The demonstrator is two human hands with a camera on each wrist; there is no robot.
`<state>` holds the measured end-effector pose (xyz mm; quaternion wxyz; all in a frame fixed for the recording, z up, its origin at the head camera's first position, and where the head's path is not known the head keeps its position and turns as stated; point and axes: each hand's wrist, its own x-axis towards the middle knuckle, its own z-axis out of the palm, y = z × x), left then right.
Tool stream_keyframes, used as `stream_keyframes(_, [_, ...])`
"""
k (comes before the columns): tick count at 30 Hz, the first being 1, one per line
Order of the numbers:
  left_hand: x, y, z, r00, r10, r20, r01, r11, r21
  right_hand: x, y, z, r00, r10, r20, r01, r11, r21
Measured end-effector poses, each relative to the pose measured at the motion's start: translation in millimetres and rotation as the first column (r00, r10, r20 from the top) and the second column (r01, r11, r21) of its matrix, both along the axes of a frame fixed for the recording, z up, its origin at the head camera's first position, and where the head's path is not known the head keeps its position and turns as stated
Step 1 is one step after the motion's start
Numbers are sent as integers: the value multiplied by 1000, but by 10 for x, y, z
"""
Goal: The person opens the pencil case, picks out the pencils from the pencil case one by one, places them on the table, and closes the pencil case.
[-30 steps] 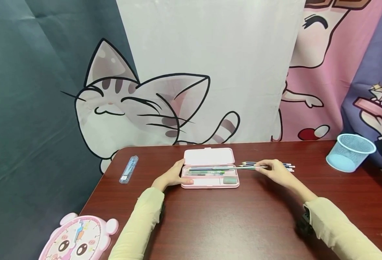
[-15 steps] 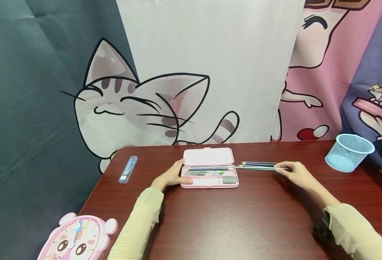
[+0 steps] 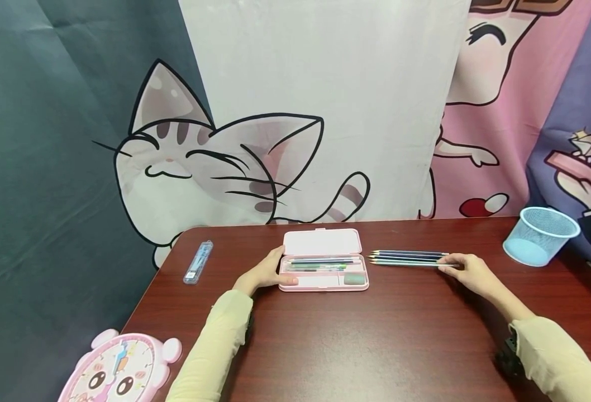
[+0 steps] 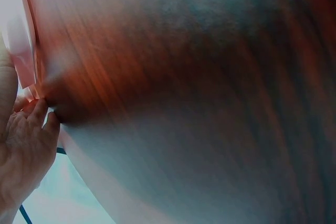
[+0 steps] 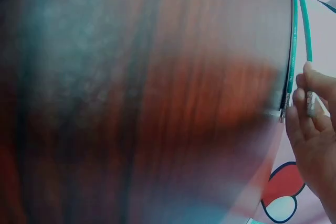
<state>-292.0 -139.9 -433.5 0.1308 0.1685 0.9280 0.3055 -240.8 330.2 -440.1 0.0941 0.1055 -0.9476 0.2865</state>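
A pink pencil case (image 3: 325, 288) lies open on the table, its lid folded back. Pens and pencils (image 3: 320, 261) fill its rear compartment, and a grey-green eraser (image 3: 354, 278) sits at the front right. My left hand (image 3: 261, 273) holds the case by its left end, thumb over the front corner. To the right of the case, several dark blue and green pencils (image 3: 411, 253) lie side by side, tips pointing left. My right hand (image 3: 468, 272) pinches a green pencil (image 5: 307, 35) near its eraser end, at the front of that row. The left wrist view shows little of the case.
A slim clear plastic box (image 3: 199, 262) lies at the table's back left. At the front left is a pink cartoon clock (image 3: 119, 371). A light blue mesh pen cup (image 3: 539, 243) stands at the back right. Behind the table (image 3: 346, 335) hangs a printed curtain.
My right hand has moved right with the green pencil, away from over the case, and lowered it beside the other pencils. The left hand stays on the case.
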Motion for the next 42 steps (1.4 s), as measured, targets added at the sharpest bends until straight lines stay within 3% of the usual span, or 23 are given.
stream_keyframes(7, [9,12,25,1000,-14,-12,14,1000,15,-41,-15,-55,992,29,-124,-20,997,74])
stream_keyframes(12, [3,9,15,999,-28,-18,27,1000,-8,-68,-9,-74,987,30,-159,-12,994,112])
stream_keyframes(18, [6,-8,9,1000,-23,-18,23,999,-25,-119,-134,-27,984,7,-179,2,999,49])
stream_keyframes(23, [12,-18,14,1000,-15,-15,15,1000,-13,-177,-409,26,991,15,-130,-23,998,-59])
stream_keyframes(28, [4,-20,-2,1000,-14,-17,14,1000,-15,-245,-758,60,996,74,-44,-79,989,-122])
stream_keyframes(34, [-15,-17,-22,999,-22,-32,23,1000,7,-319,-1140,62,987,160,9,-157,974,-161])
stream_keyframes(42, [-23,-13,-43,1000,-8,-19,8,1000,2,-392,-1521,77,971,241,8,-235,953,-191])
